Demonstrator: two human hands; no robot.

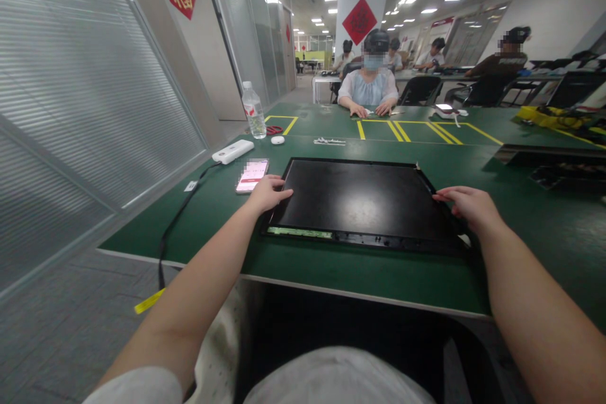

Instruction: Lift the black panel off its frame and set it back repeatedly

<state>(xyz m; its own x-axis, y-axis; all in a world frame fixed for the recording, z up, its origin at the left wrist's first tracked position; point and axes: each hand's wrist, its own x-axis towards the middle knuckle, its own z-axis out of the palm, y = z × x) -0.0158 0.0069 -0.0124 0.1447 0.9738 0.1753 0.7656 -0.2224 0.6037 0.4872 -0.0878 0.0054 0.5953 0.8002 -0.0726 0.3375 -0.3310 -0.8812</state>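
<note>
A black laptop screen panel (355,199) lies flat in its dark lid frame on the green table in front of me. Along the near edge, a green circuit strip (299,232) is exposed at the left. My left hand (271,194) grips the panel's left side, thumb on top and the other fingers partly hidden at the edge. At the opposite side, my right hand (468,207) has its fingertips pinched on the right edge of the frame; part of that grip is hidden.
Left of the panel are a phone (252,175), a white power strip (233,151) with a black cable, and a water bottle (254,110). Red-handled scissors (273,130) lie behind. Dark panels (558,164) lie at the right. A person (369,85) sits across the table.
</note>
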